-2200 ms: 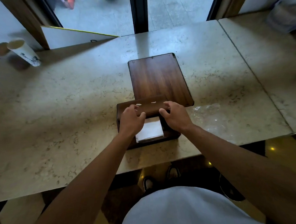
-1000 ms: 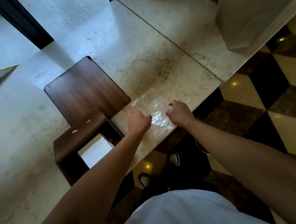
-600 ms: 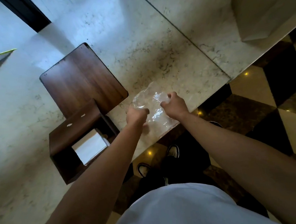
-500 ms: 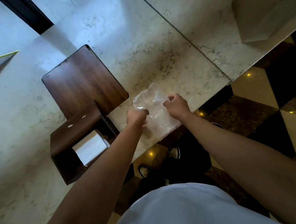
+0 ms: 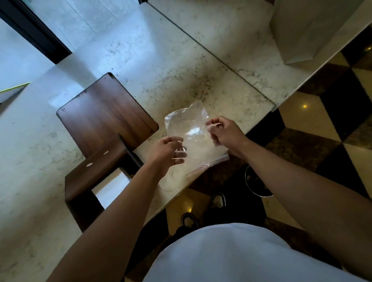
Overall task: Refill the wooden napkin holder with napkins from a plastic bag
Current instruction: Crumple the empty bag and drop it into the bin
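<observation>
A clear plastic bag (image 5: 193, 136) lies crumpled near the front edge of the marble counter (image 5: 173, 72), partly lifted. My left hand (image 5: 167, 151) pinches its left edge and my right hand (image 5: 223, 131) pinches its right edge. The dark wooden napkin holder (image 5: 96, 165) stands to the left with its lid (image 5: 106, 114) laid flat behind it. White napkins (image 5: 111, 186) show inside the holder's opening. The bag looks empty, though I cannot be sure.
A white paper bag (image 5: 312, 24) stands at the far right on a second counter slab. A white card with a yellow edge (image 5: 3, 94) lies at the far left. The counter's front edge runs just under the bag, above a checkered floor.
My hands left the napkin holder and went right to the plastic bag. Both took hold of its edges and have raised and spread it a little.
</observation>
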Demonstrator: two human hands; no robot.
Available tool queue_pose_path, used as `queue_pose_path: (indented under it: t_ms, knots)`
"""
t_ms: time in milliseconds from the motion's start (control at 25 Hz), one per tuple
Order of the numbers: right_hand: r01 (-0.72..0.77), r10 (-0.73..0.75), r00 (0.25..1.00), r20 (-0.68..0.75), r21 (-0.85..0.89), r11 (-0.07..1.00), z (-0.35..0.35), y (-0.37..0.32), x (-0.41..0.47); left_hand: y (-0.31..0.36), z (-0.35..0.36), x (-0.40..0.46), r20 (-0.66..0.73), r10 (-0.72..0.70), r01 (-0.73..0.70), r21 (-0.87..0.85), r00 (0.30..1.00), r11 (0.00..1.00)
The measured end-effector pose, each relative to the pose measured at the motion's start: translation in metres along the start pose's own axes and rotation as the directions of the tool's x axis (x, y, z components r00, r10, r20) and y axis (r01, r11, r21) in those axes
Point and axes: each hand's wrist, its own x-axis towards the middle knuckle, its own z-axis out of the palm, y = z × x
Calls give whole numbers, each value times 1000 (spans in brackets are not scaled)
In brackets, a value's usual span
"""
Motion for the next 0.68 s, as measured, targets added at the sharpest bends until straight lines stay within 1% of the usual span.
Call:
queue_pose_path:
  t_ms: [120, 240, 360, 400, 520, 600, 680]
  knots:
    - [60, -63, 998, 31, 76, 995, -2, 2, -20, 0, -9, -12, 55, 51, -49, -36, 997, 998]
    - [121, -116, 992, -40, 127, 985, 4, 5, -40, -3, -14, -26, 118, 85, -78, -59, 989, 995]
    - [104, -78, 990, -117, 239, 965, 14, 8, -61, -11, -22, -39, 188, 85, -61, -130, 978, 990]
    - [96, -62, 987, -146, 242, 966, 15, 8, -68, -14, -24, -43, 200, 72, -42, -149, 977, 988]
    - [98, -56, 967, -247, 160, 982, 15, 14, -88, -24, -25, -52, 219, 44, -6, -171, 975, 985]
    - [96, -20, 955, -297, 241, 966, 16, 18, -106, -32, -24, -58, 255, 32, 9, -157, 966, 988]
    - [87, 23, 950, -310, 334, 939, 17, 26, -122, -39, -21, -60, 287, 37, 4, -141, 957, 990]
